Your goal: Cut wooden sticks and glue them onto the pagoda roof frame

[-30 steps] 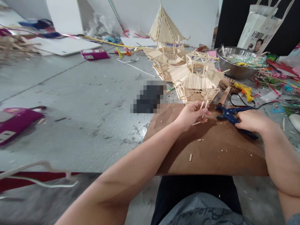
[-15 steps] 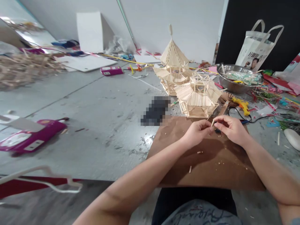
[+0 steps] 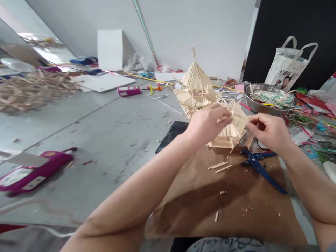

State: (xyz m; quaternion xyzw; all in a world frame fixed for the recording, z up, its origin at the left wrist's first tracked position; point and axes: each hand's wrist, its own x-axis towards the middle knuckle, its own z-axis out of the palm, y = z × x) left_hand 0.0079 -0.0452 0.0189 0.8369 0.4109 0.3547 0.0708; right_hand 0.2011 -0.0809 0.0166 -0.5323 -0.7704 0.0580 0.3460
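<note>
My left hand (image 3: 210,122) is raised in front of the wooden stick model, its fingers pinched together over the lower roof (image 3: 227,131); anything between them is too small to make out. At that roof's right side, my right hand (image 3: 270,130) has thumb and forefinger closed, and what they hold cannot be made out. Behind stands the taller stick tower (image 3: 196,80) with a pointed top. Blue pliers (image 3: 265,171) lie with handles spread on the brown board (image 3: 199,196). Thin sticks (image 3: 223,168) rest on the board, near small cut pieces.
A dark tablet or phone (image 3: 172,134) lies left of the model. A steel bowl (image 3: 270,108) of packets and a white bag (image 3: 288,66) stand at the back right. Purple power strips (image 3: 39,171) lie on the left, and scraps clutter the right.
Both hands have lifted from low over the board to the model and moved apart. The pliers and thin sticks now show on the board. The camera view has tilted.
</note>
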